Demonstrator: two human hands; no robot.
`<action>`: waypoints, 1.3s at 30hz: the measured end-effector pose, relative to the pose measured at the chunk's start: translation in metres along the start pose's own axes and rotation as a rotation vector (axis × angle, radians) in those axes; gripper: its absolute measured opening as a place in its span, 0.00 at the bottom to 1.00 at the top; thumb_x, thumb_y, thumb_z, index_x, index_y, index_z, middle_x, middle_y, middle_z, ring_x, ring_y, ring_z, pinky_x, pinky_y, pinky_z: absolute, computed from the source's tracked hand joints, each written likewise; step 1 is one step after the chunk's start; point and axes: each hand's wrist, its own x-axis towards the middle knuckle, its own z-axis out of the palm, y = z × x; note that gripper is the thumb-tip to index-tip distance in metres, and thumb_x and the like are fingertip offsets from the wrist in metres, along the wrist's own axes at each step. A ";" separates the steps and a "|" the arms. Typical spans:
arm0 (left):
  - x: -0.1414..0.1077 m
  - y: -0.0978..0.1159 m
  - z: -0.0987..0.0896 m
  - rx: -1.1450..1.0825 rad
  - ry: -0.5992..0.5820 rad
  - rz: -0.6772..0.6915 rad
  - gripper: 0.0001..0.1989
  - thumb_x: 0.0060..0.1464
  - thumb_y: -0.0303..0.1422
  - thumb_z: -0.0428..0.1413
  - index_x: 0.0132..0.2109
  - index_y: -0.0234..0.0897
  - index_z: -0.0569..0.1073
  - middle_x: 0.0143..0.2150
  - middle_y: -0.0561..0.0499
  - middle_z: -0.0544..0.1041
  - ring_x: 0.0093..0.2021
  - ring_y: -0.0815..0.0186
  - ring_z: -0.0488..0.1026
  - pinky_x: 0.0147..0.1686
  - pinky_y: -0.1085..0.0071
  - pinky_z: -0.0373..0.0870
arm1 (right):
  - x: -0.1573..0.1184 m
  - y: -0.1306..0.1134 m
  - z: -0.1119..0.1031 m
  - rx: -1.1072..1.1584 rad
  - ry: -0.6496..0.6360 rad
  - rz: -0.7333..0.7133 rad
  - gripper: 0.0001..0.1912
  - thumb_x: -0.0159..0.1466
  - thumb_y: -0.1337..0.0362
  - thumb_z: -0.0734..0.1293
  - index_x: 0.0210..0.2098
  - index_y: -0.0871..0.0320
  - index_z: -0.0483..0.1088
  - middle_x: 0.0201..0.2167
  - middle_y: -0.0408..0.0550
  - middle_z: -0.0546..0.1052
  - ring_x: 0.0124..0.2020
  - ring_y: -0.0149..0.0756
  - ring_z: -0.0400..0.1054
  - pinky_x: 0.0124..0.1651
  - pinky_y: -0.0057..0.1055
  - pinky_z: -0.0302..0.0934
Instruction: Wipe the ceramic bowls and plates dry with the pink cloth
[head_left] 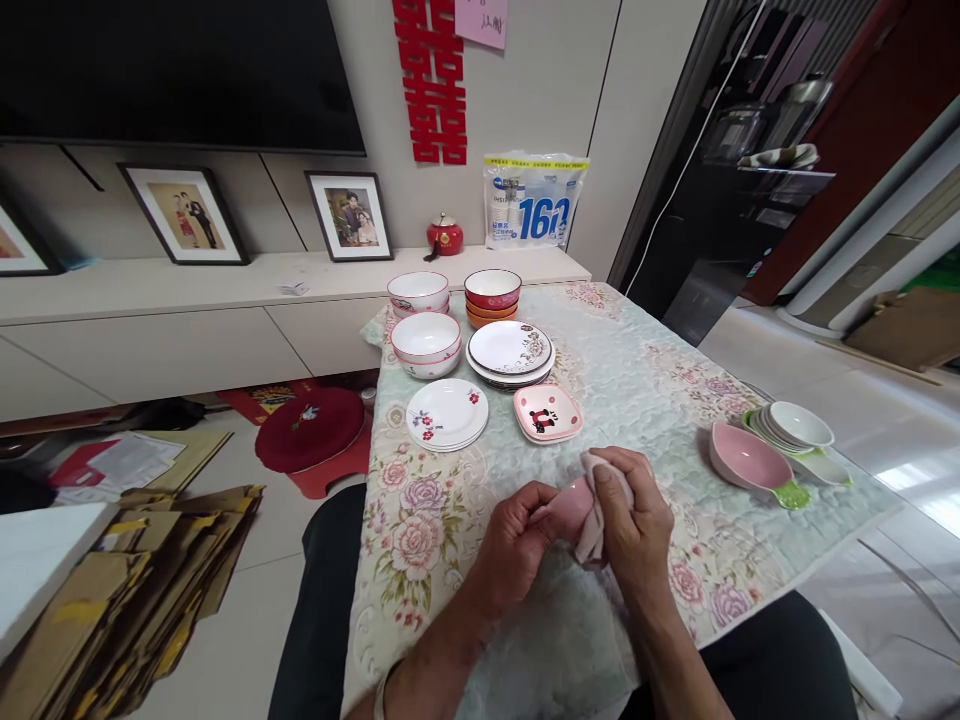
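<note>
Over the near part of the table, my left hand (522, 545) grips the edge of a small pink dish (571, 505). My right hand (636, 515) is closed around a pale pink cloth (592, 535), which it presses against the dish's right side. Both hands partly cover the dish, so its full shape is hidden. Just beyond them lies a square pink plate (548, 413) with a cartoon picture. To its left is a short stack of white flowered plates (448, 413).
Farther back stand white bowls (425, 340), stacked red and orange bowls (493, 290) and round plates (511, 350). A pink leaf-shaped bowl (750, 462) and small white bowls (801, 425) sit at the right. A red stool (311, 430) and flattened cardboard (82, 620) are left of the table.
</note>
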 end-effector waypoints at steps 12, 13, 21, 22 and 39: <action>0.005 -0.002 0.002 -0.450 0.149 -0.028 0.16 0.40 0.38 0.70 0.33 0.35 0.76 0.26 0.54 0.73 0.28 0.70 0.65 0.34 0.74 0.61 | -0.005 0.015 0.004 0.268 0.029 0.462 0.22 0.67 0.49 0.61 0.50 0.57 0.74 0.48 0.51 0.78 0.48 0.43 0.71 0.49 0.39 0.65; 0.005 -0.001 0.002 -0.457 0.159 -0.029 0.16 0.40 0.37 0.71 0.33 0.35 0.76 0.26 0.54 0.74 0.28 0.70 0.65 0.33 0.74 0.61 | -0.008 0.014 0.005 0.229 0.032 0.407 0.22 0.68 0.50 0.61 0.52 0.57 0.74 0.51 0.52 0.77 0.52 0.45 0.70 0.53 0.41 0.63; 0.002 -0.002 -0.001 -0.157 0.081 0.031 0.10 0.51 0.38 0.64 0.34 0.35 0.77 0.30 0.52 0.74 0.32 0.67 0.66 0.36 0.71 0.63 | -0.014 -0.011 -0.001 0.008 -0.216 -0.333 0.16 0.67 0.68 0.62 0.52 0.52 0.74 0.52 0.50 0.77 0.58 0.46 0.68 0.62 0.51 0.61; 0.002 -0.001 0.000 -0.124 0.073 0.049 0.09 0.52 0.38 0.64 0.35 0.36 0.77 0.31 0.52 0.74 0.33 0.67 0.66 0.37 0.72 0.63 | -0.013 -0.014 -0.002 -0.021 -0.260 -0.400 0.16 0.66 0.69 0.63 0.51 0.52 0.74 0.51 0.50 0.78 0.58 0.46 0.68 0.63 0.53 0.60; 0.000 -0.001 -0.003 -0.213 0.012 0.029 0.12 0.49 0.39 0.65 0.34 0.35 0.76 0.29 0.52 0.73 0.31 0.67 0.63 0.35 0.71 0.58 | -0.005 0.010 -0.010 0.770 -0.207 0.560 0.29 0.59 0.51 0.70 0.57 0.55 0.71 0.47 0.54 0.78 0.36 0.41 0.75 0.34 0.34 0.69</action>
